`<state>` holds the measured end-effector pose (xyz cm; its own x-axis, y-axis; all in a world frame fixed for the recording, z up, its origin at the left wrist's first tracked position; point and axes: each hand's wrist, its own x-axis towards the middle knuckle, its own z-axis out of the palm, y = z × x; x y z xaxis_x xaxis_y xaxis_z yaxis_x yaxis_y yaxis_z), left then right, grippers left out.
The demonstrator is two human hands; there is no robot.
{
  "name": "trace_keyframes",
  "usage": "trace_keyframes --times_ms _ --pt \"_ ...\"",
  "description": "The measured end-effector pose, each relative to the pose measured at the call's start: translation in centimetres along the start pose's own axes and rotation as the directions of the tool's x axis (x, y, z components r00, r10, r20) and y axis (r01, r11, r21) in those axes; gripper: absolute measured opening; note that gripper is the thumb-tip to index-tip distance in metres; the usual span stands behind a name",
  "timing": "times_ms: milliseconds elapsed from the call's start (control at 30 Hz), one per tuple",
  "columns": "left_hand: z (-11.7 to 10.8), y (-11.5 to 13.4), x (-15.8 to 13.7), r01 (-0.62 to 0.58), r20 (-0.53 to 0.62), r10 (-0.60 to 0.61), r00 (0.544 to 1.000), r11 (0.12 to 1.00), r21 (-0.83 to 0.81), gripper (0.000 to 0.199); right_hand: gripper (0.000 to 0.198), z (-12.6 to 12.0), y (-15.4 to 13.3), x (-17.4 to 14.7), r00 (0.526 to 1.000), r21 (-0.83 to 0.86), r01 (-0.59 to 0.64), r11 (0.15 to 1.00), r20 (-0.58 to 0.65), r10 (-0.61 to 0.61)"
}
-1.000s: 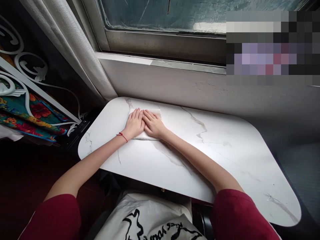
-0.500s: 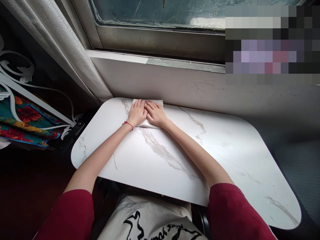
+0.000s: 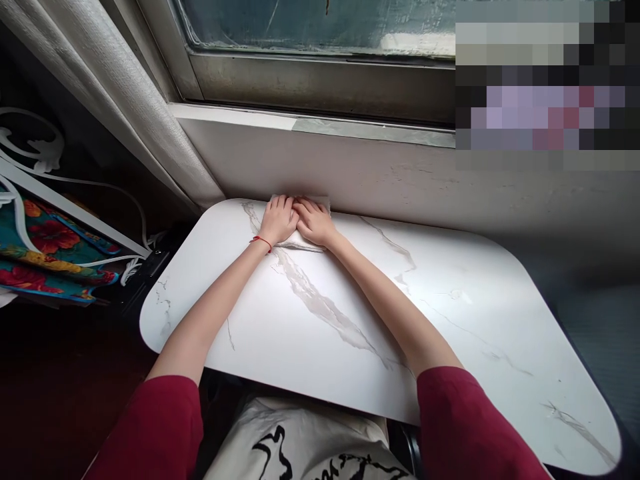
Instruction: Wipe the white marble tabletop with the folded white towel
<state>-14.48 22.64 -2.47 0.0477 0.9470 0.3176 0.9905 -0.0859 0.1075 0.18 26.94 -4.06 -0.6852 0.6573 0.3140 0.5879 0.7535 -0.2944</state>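
A folded white cloth (image 3: pixel 305 244) lies at the far edge of a white marble-patterned table (image 3: pixel 360 293), close against the wall. My left hand (image 3: pixel 280 219) rests flat on its left part, fingers stretched toward the wall, with a red string bracelet at the wrist. Beside it, my right hand (image 3: pixel 316 221) presses flat on the same cloth, and its fingertips meet or slightly overlap the left hand's edge. Both palms cover the middle of the cloth, so only its borders show.
Behind the table rises a pale wall (image 3: pixel 350 173) with a window sill (image 3: pixel 240 116) and window above. A light curtain (image 3: pixel 115 87) hangs at left, near a white metal frame (image 3: pixel 65 207) and floral fabric (image 3: pixel 50 240). The upper right is pixelated.
Both hands and the cloth have slid a little to the right and toward the wall; the cloth's far edge now reaches the wall. The view has shifted slightly.
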Motion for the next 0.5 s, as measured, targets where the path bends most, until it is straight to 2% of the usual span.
trace_keyframes --times_ms 167,367,500 --pt "0.0 -0.04 0.15 0.012 0.004 -0.012 1.0 1.0 -0.02 0.041 0.056 0.11 0.2 0.14 1.0 0.011 0.005 1.0 -0.012 -0.005" --pt "0.0 -0.07 0.08 0.017 -0.005 -0.017 1.0 0.999 -0.043 0.041 0.058 0.3 0.07 0.07 1.0 -0.081 0.016 0.997 0.0 -0.016" --pt "-0.24 0.13 -0.47 0.018 -0.002 -0.018 1.0 0.999 -0.042 0.045 0.055 0.38 -0.32 -0.37 0.999 -0.071 0.013 0.997 -0.045 -0.016"
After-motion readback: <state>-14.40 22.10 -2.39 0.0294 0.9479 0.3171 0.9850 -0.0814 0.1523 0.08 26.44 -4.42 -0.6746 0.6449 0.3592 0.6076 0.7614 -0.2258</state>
